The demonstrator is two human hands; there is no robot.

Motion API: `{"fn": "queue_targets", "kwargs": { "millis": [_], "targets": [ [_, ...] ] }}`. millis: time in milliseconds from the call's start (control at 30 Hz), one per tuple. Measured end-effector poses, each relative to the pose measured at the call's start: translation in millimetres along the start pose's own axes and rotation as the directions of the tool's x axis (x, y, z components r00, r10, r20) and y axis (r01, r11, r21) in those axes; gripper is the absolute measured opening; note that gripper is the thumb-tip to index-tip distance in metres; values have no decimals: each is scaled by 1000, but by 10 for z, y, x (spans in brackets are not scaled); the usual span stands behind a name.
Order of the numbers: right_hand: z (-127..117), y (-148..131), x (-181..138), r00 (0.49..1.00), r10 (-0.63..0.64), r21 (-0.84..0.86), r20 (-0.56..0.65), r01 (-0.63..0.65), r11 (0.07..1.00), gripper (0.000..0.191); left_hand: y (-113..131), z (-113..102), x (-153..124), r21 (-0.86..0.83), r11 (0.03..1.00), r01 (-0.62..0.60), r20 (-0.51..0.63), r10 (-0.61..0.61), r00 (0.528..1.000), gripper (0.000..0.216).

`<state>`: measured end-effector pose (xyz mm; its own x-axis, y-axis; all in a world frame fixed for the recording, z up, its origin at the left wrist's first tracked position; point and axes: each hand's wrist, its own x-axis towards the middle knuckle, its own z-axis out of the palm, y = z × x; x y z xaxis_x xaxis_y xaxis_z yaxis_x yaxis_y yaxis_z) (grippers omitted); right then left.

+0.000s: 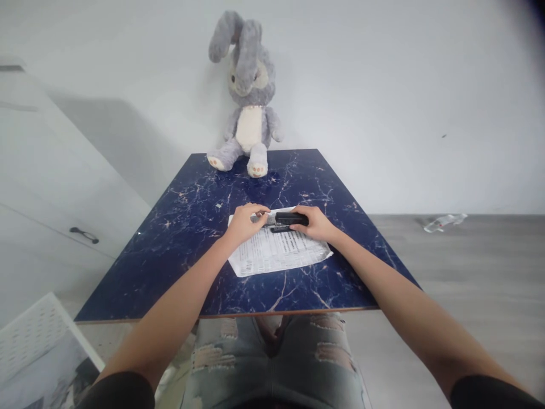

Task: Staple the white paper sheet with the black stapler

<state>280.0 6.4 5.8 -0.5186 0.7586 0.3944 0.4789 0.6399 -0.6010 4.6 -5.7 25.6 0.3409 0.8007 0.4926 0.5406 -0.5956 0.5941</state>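
A black stapler [292, 218] lies sideways above printed sheets of paper [276, 253] on the table. My right hand [317, 223] is wrapped round the stapler's right end. At its other end, the fingers of my left hand [246, 222] are closed on a greyish metal part that sticks out of the stapler. A small dark bit shows between those left fingertips, too small to make out. The paper lies flat beneath both hands, its corners slightly curled.
The table [183, 227] has a dark blue marbled top. A grey plush rabbit [249, 125] sits at its far edge against the wall. On the left stand a white cabinet [51, 187] and a white perforated basket [38, 335]. A clear plastic item [445, 222] lies on the floor at right.
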Motion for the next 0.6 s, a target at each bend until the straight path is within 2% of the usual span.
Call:
{"fn": "queue_targets", "kwargs": {
  "millis": [133,267,467,600],
  "targets": [
    [-5,6,-3,1000,9,-12,7,-9,1000,25,-12,-30,4,80,996,-50,120,40,992,16],
    [-5,19,-3,1000,12,-3,3,-12,1000,25,-27,-18,7,100,994,-45,195,25,980,13],
    [1,22,1,1000,6,-6,7,-6,1000,23,-62,-2,5,3,997,-73,177,71,982,13],
    [-5,3,3,1000,11,-1,14,-11,1000,24,-24,-13,0,-11,1000,-14,164,16,986,14]
  ]
}}
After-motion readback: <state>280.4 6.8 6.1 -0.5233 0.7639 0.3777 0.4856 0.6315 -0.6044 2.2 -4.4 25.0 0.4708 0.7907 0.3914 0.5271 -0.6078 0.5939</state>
